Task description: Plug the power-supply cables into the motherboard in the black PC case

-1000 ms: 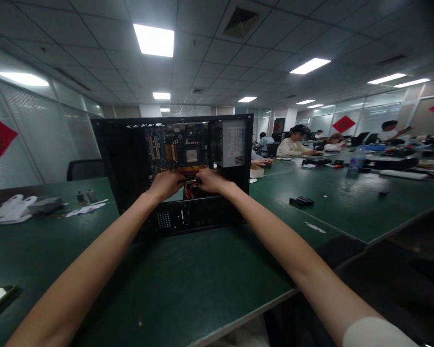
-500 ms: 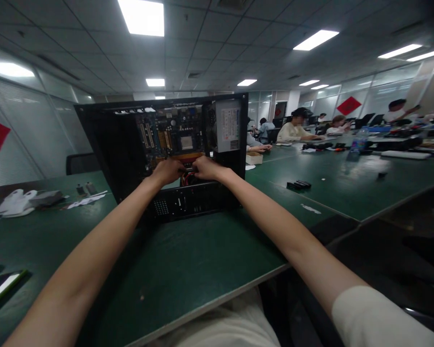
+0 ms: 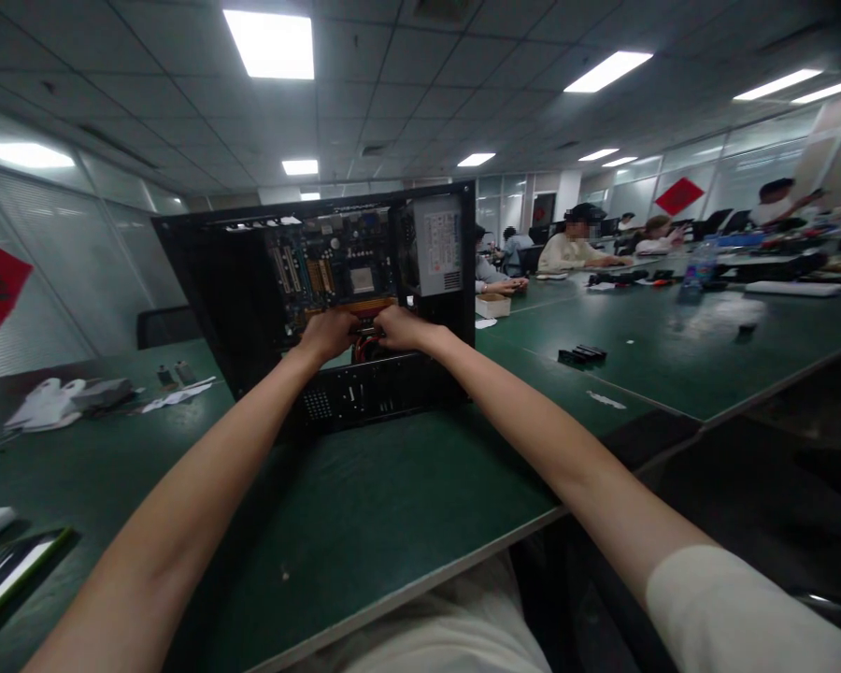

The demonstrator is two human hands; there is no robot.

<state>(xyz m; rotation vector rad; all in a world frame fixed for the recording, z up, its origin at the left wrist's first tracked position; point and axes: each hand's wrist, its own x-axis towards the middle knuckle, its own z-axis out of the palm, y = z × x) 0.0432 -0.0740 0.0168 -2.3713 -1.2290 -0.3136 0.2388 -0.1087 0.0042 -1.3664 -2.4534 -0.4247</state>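
An open black computer case (image 3: 217, 280) stands upright on the green table (image 3: 392, 486), its inside facing me. Within it are a motherboard (image 3: 361, 278) and, at the upper right, a silver power supply (image 3: 440, 245). My left hand (image 3: 331, 334) and my right hand (image 3: 401, 327) reach into the lower middle of the case, fingers bent and close together just below the motherboard's orange slots. Whatever the fingers grip is too small and dark to make out. Red and dark cables (image 3: 368, 350) show beneath and between the hands.
Left on the table lie a white plastic bag (image 3: 50, 402), a grey block (image 3: 102, 393) and a green-edged device (image 3: 14, 570). To the right are black parts (image 3: 581, 355), a small box (image 3: 492, 305) and a bottle (image 3: 705, 262). Several people sit farther back.
The view has shifted slightly, so the table items appear a little to the right. Both hands stay at the same spot inside the case.
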